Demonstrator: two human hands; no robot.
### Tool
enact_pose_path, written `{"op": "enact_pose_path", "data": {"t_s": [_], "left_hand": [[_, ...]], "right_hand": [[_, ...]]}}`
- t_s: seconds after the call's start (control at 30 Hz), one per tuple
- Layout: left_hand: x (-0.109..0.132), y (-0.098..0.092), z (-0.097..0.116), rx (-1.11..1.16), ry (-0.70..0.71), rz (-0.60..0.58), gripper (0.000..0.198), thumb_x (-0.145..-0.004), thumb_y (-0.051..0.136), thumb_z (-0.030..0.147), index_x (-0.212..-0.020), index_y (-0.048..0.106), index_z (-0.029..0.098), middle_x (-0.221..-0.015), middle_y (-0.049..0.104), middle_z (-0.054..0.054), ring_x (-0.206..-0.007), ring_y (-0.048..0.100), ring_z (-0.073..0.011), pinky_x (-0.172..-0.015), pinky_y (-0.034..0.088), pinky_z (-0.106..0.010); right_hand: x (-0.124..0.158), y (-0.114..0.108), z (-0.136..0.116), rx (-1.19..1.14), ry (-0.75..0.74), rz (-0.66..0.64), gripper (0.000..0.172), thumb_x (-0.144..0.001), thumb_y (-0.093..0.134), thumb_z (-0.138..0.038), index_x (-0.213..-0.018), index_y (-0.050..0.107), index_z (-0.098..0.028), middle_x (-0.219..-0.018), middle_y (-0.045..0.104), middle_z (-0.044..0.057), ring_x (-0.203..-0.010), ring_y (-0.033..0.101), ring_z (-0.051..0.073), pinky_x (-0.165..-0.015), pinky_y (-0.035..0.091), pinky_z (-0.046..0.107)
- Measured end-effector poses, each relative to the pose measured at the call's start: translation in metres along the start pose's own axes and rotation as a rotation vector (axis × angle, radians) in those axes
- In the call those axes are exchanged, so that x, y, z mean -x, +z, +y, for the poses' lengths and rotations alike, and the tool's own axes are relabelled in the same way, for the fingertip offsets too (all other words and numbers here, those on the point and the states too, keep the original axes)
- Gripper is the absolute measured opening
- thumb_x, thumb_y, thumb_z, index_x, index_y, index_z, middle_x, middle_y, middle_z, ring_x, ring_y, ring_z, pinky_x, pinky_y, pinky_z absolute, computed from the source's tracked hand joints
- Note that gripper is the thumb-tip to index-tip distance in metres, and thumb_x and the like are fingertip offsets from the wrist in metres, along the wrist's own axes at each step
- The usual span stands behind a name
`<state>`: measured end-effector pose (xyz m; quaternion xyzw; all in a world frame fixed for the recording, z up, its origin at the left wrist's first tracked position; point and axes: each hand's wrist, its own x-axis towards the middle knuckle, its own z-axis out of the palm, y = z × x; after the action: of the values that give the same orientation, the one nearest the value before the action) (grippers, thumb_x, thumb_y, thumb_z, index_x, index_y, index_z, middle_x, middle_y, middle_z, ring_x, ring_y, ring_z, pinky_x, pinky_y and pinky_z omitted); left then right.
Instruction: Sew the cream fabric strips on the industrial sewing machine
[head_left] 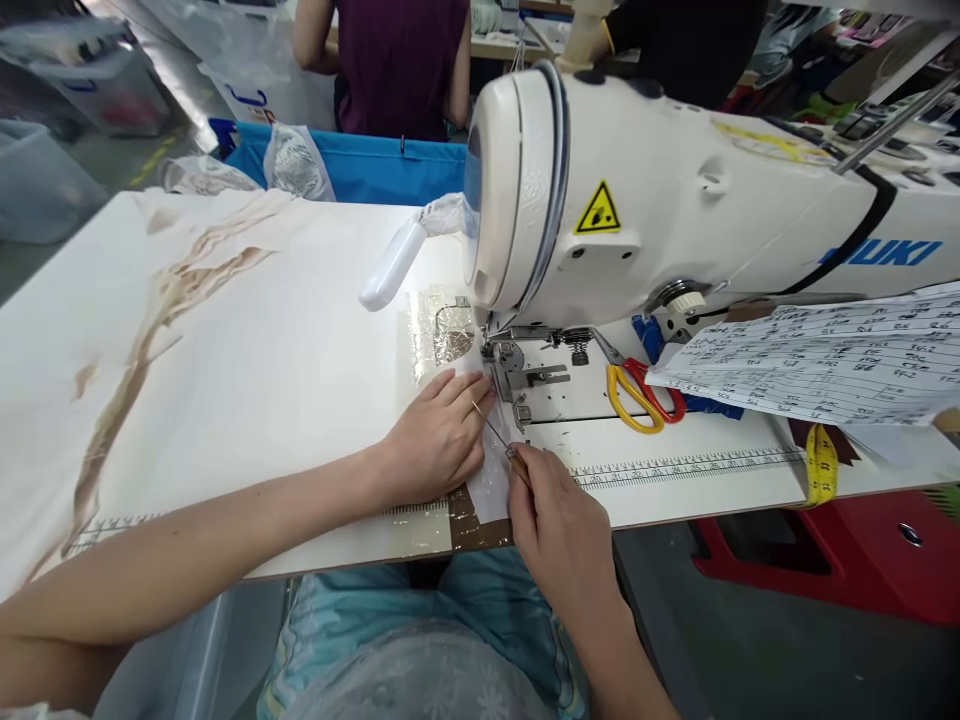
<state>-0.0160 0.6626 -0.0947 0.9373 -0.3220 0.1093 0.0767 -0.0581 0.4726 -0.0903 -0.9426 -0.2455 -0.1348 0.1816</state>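
A white sewing machine [645,190] stands at the right of a white table. My left hand [439,435] presses flat, fingers extended, on a strip of white fabric [491,490] just in front of the needle area. My right hand [559,510] is closed around the wooden handle of a thin pointed tool [519,465]; its metal tip reaches the fabric beside my left fingertips. The fabric runs from the presser foot toward the table's front edge, over a brown taped patch [480,533].
Scissors [634,395] with yellow and red handles, a written paper sheet [817,350] and a yellow tape measure [821,465] lie at the right. Pale fabric [135,370] spreads over the left. A white lamp-like piece [394,265] sits left of the machine head. People are beyond the table.
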Motion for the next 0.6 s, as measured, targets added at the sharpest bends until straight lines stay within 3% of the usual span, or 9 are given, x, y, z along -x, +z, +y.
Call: {"op": "enact_pose_path", "data": {"t_s": [0.2,0.37,0.6], "left_hand": [[-0.003,0.002,-0.008,-0.007,-0.003,0.028,0.045,-0.093,0.044,0.021,-0.132,0.054,0.001,-0.138,0.051,-0.022,-0.133,0.044,-0.0333,-0.115,0.034,-0.052],[-0.008,0.0,-0.013,-0.042,-0.101,-0.016,0.043,-0.093,0.047,0.024,-0.13,0.056,0.005,-0.125,0.055,-0.019,-0.12,0.049,-0.0338,-0.105,0.042,-0.049],[-0.007,-0.001,-0.028,-0.21,-0.082,0.004,0.039,-0.094,0.04,0.01,-0.13,0.056,0.009,-0.135,0.055,-0.014,-0.135,0.04,-0.029,-0.116,0.03,-0.049]], "right_hand": [[-0.008,0.008,0.0,-0.003,-0.018,0.041,0.028,-0.098,0.034,-0.016,-0.11,0.059,-0.013,-0.094,0.072,0.009,-0.068,0.068,0.018,-0.051,0.048,0.027],[-0.016,0.013,-0.001,-0.025,-0.004,0.088,0.029,-0.098,0.035,-0.016,-0.107,0.062,-0.011,-0.091,0.074,0.012,-0.064,0.069,0.019,-0.048,0.047,0.027],[-0.016,0.012,-0.005,-0.229,0.098,0.041,0.026,-0.098,0.038,-0.025,-0.104,0.062,-0.015,-0.077,0.074,0.007,-0.057,0.069,0.019,-0.046,0.046,0.026]]}}
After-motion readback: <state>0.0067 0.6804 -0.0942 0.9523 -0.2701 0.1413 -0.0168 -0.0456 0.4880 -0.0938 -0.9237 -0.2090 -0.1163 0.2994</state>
